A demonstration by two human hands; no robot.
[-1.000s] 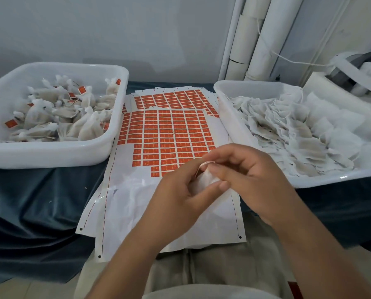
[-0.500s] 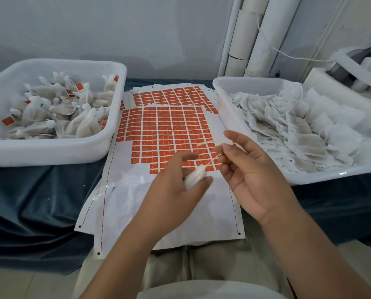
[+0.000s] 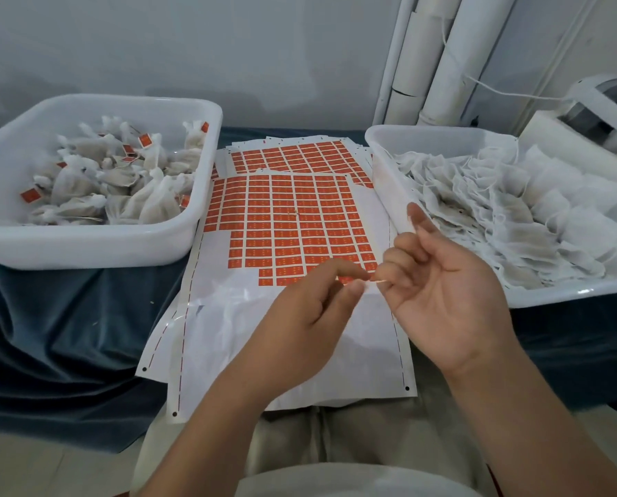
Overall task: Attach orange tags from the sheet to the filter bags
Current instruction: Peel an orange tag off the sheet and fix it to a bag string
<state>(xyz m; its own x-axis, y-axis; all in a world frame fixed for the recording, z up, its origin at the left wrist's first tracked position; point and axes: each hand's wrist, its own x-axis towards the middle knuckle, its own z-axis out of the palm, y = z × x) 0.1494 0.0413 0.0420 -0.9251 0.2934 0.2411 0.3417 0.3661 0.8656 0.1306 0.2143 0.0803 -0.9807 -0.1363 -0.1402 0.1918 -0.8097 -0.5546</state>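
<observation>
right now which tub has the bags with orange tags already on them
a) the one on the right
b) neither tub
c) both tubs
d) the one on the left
d: orange tags show among the tied bags in the left tub, while the flat bags in the right tub are all plain white.

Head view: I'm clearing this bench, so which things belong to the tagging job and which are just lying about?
Job: tag sheet; left tub of tagged bags; right tub of untagged bags; left hand and right hand pinching a string.
Lying about: white rolls by the wall; blue cloth; grey device far right.
</observation>
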